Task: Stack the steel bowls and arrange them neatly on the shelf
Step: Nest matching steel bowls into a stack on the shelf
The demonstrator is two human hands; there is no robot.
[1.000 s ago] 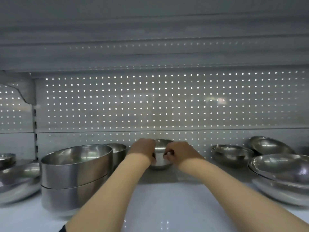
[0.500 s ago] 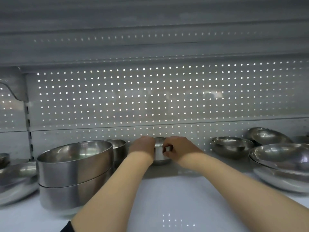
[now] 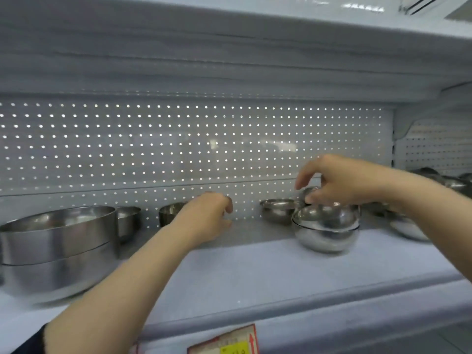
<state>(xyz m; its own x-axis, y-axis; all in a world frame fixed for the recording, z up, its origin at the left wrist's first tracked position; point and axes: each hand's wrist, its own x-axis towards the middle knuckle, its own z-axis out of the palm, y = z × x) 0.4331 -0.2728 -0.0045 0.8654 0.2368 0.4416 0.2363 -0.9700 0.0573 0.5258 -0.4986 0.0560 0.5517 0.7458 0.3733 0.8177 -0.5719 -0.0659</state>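
We reach into the shelf [image 3: 255,272] with both hands. Our right hand [image 3: 339,182] hovers over a small bowl [image 3: 310,194], fingers curled down and seemingly pinching its rim; motion blur hides the exact contact. That bowl sits tilted on top of the rounded stack [image 3: 327,231], mid-shelf to the right. Our left hand [image 3: 207,218] hangs loosely curled in front of the back bowl [image 3: 169,213], holding nothing that we can see. Another shallow bowl [image 3: 279,210] stands just beside the rounded stack, behind it. The big straight-sided stack [image 3: 58,246] stands far left.

Risks, as we judge: the small bowl is tilted, so releasing it could leave it cocked on the stack or send it sliding off the polished curve. The rounded stack can rock or roll on the shelf if we press off-centre. A sweep of the right wrist could knock the shallow bowl. The left hand, reaching blind, may bump the back bowl against the perforated panel [image 3: 178,149].
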